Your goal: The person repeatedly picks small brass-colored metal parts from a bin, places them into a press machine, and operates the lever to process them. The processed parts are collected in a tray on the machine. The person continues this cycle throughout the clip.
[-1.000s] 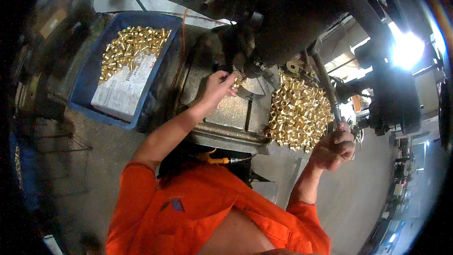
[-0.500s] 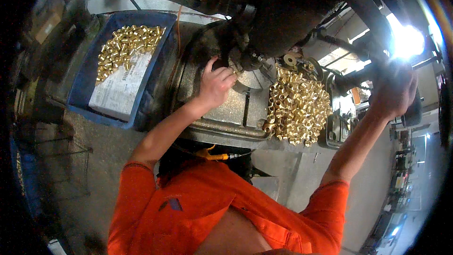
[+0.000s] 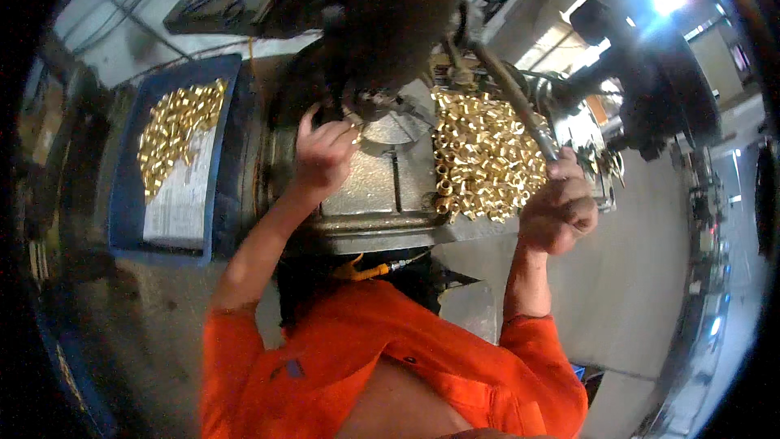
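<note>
My right hand (image 3: 561, 210) is wrapped round the end of a long metal lever (image 3: 517, 89) that slopes down from the dark machine head (image 3: 398, 12). On the left, my left hand (image 3: 325, 156) is at the work spot under that head, fingers curled and the index finger stretched forward. A speck of gold shows at its fingertips, but I cannot make out what they hold. Beneath lies the machine table (image 3: 357, 187), strewn with brass chips. Just right of it, a big heap of brass fittings (image 3: 483, 154) partly passes behind the lever.
At the left stands a blue bin (image 3: 213, 203) with a printed sheet (image 3: 175, 203) and more small brass pieces (image 3: 179, 126). A yellow air gun (image 3: 370, 271) hangs under the table's front edge. Pliers-like tools (image 3: 236, 0) lie on a dark board at the back left.
My right hand has swung down and inward from the upper right with the lever. My left hand stays at the work spot. The whole view has shifted.
</note>
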### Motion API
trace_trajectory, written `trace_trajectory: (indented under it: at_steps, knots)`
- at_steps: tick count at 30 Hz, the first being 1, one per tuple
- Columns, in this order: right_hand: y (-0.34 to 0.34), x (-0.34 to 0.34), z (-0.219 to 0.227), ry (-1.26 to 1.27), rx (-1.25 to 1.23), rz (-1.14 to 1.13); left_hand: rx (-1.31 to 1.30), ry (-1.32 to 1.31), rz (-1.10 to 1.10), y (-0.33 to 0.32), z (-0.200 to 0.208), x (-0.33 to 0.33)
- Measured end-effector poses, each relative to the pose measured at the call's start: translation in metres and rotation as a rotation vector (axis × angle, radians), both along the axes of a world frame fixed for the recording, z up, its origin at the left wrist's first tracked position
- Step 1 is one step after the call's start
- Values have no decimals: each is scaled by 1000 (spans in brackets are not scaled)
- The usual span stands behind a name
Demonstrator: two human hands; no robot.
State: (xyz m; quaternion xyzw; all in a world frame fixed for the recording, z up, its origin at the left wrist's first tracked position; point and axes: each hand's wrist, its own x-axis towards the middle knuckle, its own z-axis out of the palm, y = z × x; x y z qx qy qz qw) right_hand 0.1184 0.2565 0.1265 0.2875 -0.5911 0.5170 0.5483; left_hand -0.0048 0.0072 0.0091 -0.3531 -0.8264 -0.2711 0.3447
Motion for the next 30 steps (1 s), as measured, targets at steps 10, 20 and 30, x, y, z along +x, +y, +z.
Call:
trace_trajectory:
  at_steps: [10, 20, 30]
  knots:
    - [-8, 12, -27, -607, 244, -32, -44, -77, -119, 4, 31, 25]
    - [-50, 5, -67, -881, 526, 11, -156, -100, -407, 41, 39, 64]
    - [122, -138, -82, -1220, 527, -690, -18, -17, -40, -55, 86, 52]
